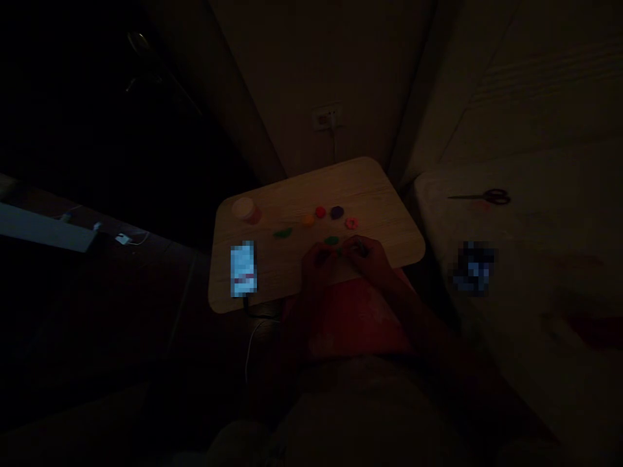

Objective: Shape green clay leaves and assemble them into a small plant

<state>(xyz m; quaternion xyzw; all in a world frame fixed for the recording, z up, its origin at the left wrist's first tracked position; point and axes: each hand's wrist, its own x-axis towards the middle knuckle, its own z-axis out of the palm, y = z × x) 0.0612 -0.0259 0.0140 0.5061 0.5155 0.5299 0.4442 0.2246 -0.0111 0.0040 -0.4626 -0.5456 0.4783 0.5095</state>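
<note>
In dim light, my left hand (316,264) and my right hand (368,258) meet over the near edge of a small wooden table (272,272). Their fingers are closed, and a small green lump (339,251), perhaps modelling clay, shows between the fingertips. A dark sliver by the right fingers is too dim to name. Just beyond lie a green piece (331,240), a pink ring-shaped piece (351,223), a purple lump (337,212), a red lump (320,212) and a yellow-orange lump (308,221). Farther left is a long green piece (283,233).
A lidded tub (246,211) stands at the table's back left. Nearer lies a lit phone (243,269) with a cable. Scissors (481,196) and a blurred dark object (473,267) rest on a pale surface to the right. A wall socket (327,117) holds a plug.
</note>
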